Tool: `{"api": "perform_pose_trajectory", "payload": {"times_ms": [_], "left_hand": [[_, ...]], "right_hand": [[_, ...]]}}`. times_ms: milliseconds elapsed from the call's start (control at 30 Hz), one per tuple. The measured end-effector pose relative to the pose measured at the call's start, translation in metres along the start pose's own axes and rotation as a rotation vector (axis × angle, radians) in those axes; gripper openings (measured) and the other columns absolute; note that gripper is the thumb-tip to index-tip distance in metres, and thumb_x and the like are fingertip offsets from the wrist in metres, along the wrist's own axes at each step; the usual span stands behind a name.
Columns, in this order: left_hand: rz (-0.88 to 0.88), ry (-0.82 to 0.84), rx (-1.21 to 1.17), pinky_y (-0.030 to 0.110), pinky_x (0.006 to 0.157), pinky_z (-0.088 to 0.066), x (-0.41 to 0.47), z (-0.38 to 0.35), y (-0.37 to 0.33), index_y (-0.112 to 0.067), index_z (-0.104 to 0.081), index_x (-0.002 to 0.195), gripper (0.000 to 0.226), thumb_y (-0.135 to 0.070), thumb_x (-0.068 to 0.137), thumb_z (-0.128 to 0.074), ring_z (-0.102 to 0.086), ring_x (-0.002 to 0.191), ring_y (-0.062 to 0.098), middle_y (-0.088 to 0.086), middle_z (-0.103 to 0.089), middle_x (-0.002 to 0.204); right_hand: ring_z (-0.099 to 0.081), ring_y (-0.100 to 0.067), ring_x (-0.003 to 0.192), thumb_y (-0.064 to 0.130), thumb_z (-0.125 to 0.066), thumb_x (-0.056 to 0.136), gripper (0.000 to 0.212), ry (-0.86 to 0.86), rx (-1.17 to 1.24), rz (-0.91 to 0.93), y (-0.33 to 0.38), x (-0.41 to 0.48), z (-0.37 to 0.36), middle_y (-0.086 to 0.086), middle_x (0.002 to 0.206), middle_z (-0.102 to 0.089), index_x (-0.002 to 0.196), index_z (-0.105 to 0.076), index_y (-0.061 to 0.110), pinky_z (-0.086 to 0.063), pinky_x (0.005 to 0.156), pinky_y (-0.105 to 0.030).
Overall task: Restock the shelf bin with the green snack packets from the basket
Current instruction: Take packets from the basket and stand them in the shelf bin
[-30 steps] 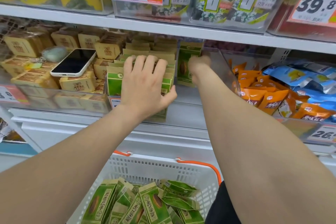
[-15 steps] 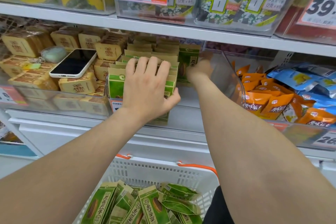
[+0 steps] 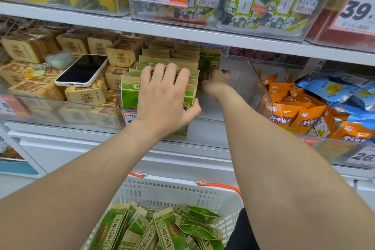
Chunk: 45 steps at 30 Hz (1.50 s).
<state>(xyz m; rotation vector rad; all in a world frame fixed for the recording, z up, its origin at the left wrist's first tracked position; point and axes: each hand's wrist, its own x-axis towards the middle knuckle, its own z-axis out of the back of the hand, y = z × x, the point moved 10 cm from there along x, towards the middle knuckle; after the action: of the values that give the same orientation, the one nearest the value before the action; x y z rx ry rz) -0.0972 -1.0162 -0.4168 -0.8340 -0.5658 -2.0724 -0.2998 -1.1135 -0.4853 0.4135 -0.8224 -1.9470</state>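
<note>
A clear shelf bin (image 3: 256, 83) on the middle shelf holds a row of upright green snack packets (image 3: 129, 95). My left hand (image 3: 164, 97) lies over the front packets, fingers curled on their tops and thumb against their right side. My right hand (image 3: 215, 81) reaches deep into the bin beside the row and pinches a green packet (image 3: 210, 61) standing at the back. Below, a white basket (image 3: 182, 191) with orange handles holds several more green packets (image 3: 162, 229) lying loose.
A phone (image 3: 82, 71) and a pale green pouch (image 3: 59, 60) lie on tan biscuit packs in the left bin. Orange packets (image 3: 294, 111) and blue packets (image 3: 334, 89) fill the right bin. The upper shelf (image 3: 182, 32) overhangs closely with seaweed packs and price tags.
My right hand has shifted the back packet leftward against the row. My left hand has stayed on the front packets.
</note>
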Motion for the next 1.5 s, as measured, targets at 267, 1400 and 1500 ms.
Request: {"api": "perform_pose_trajectory", "payload": {"times_ms": [267, 1400, 1500], "left_hand": [[-0.003, 0.035, 0.001, 0.051, 0.098, -0.039, 0.001, -0.002, 0.0, -0.015, -0.061, 0.121, 0.059, -0.06, 0.085, -0.051, -0.053, 0.103, 0.035, 0.009, -0.06, 0.112], [-0.447, 1.231, -0.191, 0.042, 0.095, -0.054, -0.236, -0.092, -0.1, -0.022, -0.058, 0.136, 0.04, -0.041, 0.103, -0.049, -0.063, 0.114, 0.031, 0.006, -0.064, 0.129], [-0.598, 1.389, -0.133, 0.046, 0.091, -0.057, -0.291, -0.102, -0.122, -0.02, -0.055, 0.139, 0.04, -0.034, 0.102, -0.049, -0.064, 0.113, 0.031, 0.007, -0.061, 0.133]], "right_hand": [[-0.054, -0.029, 0.126, 0.021, -0.05, 0.101, 0.054, 0.2, -0.043, -0.022, -0.002, -0.012, -0.021, -0.011, 0.15, -0.048, 0.155, -0.042, 0.021, -0.047, 0.107, -0.038], [-0.061, -0.032, 0.111, 0.036, -0.059, 0.098, 0.026, 0.406, -0.9, 0.435, -0.044, -0.291, -0.041, -0.009, 0.116, -0.066, 0.117, -0.063, 0.02, -0.037, 0.098, -0.043], [-0.061, -0.031, 0.113, 0.017, -0.055, 0.096, 0.028, 0.597, -0.963, 0.401, -0.091, -0.306, -0.073, -0.007, 0.127, -0.064, 0.123, -0.063, 0.019, -0.039, 0.094, -0.044]]}}
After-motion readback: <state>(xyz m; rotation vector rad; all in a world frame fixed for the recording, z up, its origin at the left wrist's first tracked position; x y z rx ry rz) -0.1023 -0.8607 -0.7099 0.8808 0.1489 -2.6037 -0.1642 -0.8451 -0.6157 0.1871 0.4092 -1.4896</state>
